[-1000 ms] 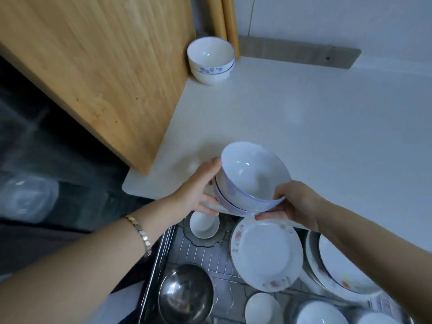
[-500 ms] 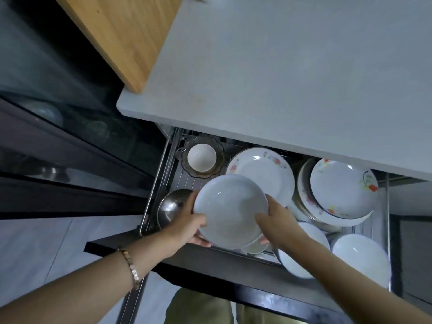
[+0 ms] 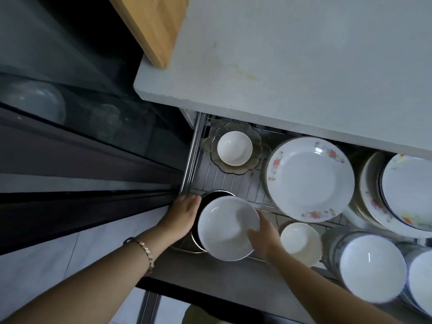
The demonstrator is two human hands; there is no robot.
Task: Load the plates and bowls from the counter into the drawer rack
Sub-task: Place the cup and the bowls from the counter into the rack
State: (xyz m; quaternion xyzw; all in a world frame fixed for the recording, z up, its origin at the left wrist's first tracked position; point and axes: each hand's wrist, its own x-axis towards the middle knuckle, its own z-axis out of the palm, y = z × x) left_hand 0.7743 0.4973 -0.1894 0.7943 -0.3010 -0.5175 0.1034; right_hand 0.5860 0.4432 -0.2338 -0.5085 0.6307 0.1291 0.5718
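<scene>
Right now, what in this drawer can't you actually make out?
Head view only:
- Metal bowl: mostly hidden under the held white bowl.
- Right hand: fingers hidden behind that bowl.
- Plate stack: cut off by the right edge.
- Items behind dark glass: too dim.

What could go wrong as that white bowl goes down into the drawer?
The white bowl is held by both hands, the left hand at its far-left edge and the right hand at its near-right rim, above a metal bowl. It might knock that metal rim or sit unsteadily if set inside. The small bowl lies close beside the right hand, so a bump seems possible.
</scene>
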